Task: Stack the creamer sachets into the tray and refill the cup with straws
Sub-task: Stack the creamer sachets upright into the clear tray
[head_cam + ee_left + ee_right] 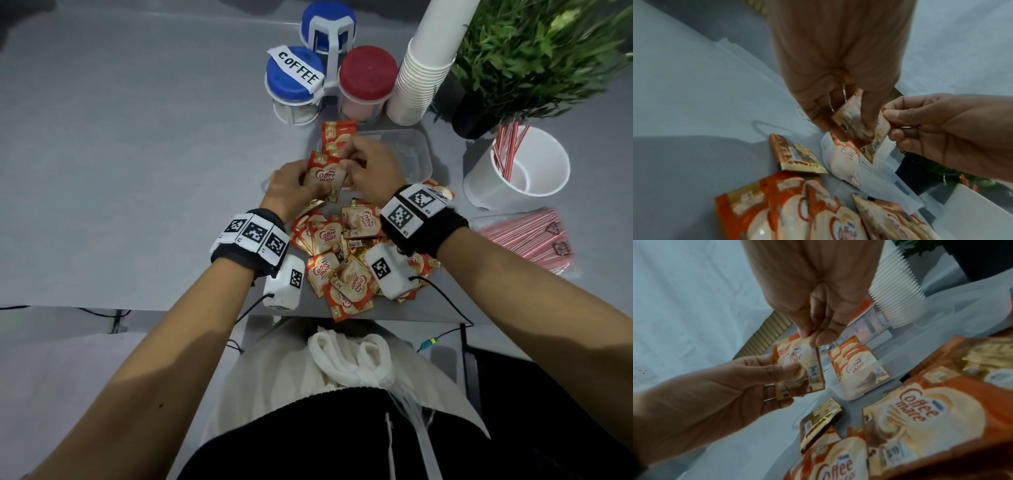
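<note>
Both hands hold one creamer sachet at the near edge of the tray.

The left hand (291,186) grips the held sachet (323,178) with thumb on its face and curled fingers (777,369) behind. The right hand (373,164) pinches its upper corner between thumb and forefinger, other fingers curled. Just beyond the fingertips, the clear tray (416,150) contains a small stack of sachets (337,135). Below both wrists lies the loose sachet pile (342,260). Right of the right hand stands the white cup (527,171) with several straws (510,147); nearer lies the packet of straws (527,236).
</note>
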Demonstrator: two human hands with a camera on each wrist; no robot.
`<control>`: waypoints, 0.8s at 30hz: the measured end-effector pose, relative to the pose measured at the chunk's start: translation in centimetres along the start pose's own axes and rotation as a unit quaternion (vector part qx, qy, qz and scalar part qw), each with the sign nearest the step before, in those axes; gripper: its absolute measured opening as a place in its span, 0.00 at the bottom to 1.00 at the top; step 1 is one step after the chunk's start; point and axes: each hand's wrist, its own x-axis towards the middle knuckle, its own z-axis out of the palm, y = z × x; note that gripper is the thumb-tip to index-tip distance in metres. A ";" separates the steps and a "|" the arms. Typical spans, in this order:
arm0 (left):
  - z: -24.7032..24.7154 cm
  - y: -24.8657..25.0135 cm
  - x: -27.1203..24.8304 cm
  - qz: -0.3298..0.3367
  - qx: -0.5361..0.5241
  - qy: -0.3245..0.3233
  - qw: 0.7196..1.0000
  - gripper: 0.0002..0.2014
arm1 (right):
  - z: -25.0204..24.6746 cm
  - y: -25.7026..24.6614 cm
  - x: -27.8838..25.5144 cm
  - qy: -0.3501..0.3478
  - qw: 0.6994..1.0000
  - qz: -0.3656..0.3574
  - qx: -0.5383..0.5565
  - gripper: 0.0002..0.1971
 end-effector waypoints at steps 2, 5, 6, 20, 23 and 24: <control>0.3 0.2 0.2 0.005 -0.027 0.010 1.000 0.17 | -0.5 0.2 -0.1 -0.004 0.999 0.022 0.029 0.06; 1.0 0.2 0.6 -0.002 -0.077 0.023 0.997 0.16 | -1.6 0.9 -0.7 0.004 1.000 0.027 -0.010 0.04; 1.3 0.1 0.8 -0.007 -0.096 0.026 0.995 0.15 | -1.9 1.3 -0.9 -0.008 0.999 0.033 -0.043 0.06; 2.6 0.1 1.8 -0.055 -0.164 0.020 0.985 0.16 | -1.7 4.1 -3.1 -0.175 0.918 0.082 -0.346 0.28; 2.5 -0.2 1.8 -0.059 -0.146 0.020 0.987 0.15 | -1.5 4.3 -3.1 -0.172 0.926 0.099 -0.322 0.25; 2.5 -0.2 1.7 -0.057 -0.140 0.021 0.988 0.15 | -1.7 4.2 -3.1 -0.171 0.933 0.101 -0.300 0.22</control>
